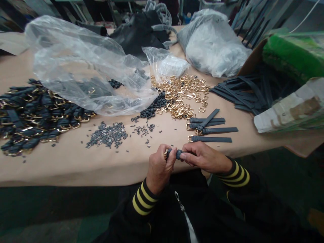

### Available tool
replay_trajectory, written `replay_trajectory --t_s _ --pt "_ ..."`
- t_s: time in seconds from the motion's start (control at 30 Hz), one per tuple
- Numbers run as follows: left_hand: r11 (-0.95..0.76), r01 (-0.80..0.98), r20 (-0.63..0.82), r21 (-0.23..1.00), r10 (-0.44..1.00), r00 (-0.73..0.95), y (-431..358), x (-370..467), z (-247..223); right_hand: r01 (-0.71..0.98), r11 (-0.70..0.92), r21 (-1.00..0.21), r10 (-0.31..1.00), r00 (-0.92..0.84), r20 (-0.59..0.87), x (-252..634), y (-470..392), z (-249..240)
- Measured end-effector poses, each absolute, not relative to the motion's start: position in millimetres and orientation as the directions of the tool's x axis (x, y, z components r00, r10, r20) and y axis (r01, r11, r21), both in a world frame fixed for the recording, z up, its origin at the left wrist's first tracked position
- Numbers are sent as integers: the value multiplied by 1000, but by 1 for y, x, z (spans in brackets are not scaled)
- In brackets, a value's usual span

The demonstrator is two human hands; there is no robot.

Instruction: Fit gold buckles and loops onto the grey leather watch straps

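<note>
Between my two hands, over the table's front edge, is a short dark strap [179, 154] with a gold buckle at its left end. My left hand [161, 164] is closed on the buckle end, thumb and fingers pinching it. The strap's other end is between the thumb and fingers of my right hand [202, 157], which hide much of it. Just beyond my right hand lie several dark straps with gold buckles [214, 138], one crossing over others. Small dark pieces [107, 135] are heaped on the table to the left.
On the paper-covered table [101, 165] lie loose gold buckles [187, 87], dark loops [152, 108] and a heap of buckled straps [27, 114]. Clear plastic bags [93, 67] cover the back. Plain dark strips [243, 91] lie at the right by a torn carton [291, 104].
</note>
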State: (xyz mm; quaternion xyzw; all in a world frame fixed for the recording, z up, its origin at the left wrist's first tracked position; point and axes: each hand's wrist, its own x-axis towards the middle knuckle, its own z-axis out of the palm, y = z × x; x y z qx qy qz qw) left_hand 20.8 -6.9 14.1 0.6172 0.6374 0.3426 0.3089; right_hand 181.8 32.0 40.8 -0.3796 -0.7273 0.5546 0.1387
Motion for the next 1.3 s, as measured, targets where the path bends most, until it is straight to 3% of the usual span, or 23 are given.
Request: replay_trajectory --t_s 0.13,0.33,0.43,0.57,0.67,0.77,0.9,1.03,1.2,1.3 --pt "-11 533 8 846 1000 8 -12 20 15 410 88 -908 699 -675 -237 181 33 42" --pt "-56 483 -39 874 982 185 -15 17 13 436 50 -899 584 -743 -328 183 31 46" --pt "-19 445 -83 895 975 208 -14 17 9 459 162 -874 648 -717 -256 180 27 42" --pt "131 241 -215 962 906 365 -9 22 -1 441 256 -860 650 -737 -185 185 30 39" --pt "110 241 -191 964 918 347 2 31 -12 531 343 -775 688 -703 -177 206 44 40" --pt "-120 459 27 880 978 205 16 40 -22 700 424 -574 824 -562 -78 235 69 38" --pt "-399 644 276 653 917 288 32 50 -31 816 414 -402 889 -457 -11 260 102 24" --pt "-508 692 304 512 861 408 44 62 -35 859 358 -366 927 -373 31 276 129 15" --pt "-542 739 302 401 839 452 56 73 -40 962 58 -268 990 -21 140 315 174 16" --pt "-548 737 295 395 836 463 60 79 -42 972 -92 -217 980 126 151 333 201 9"
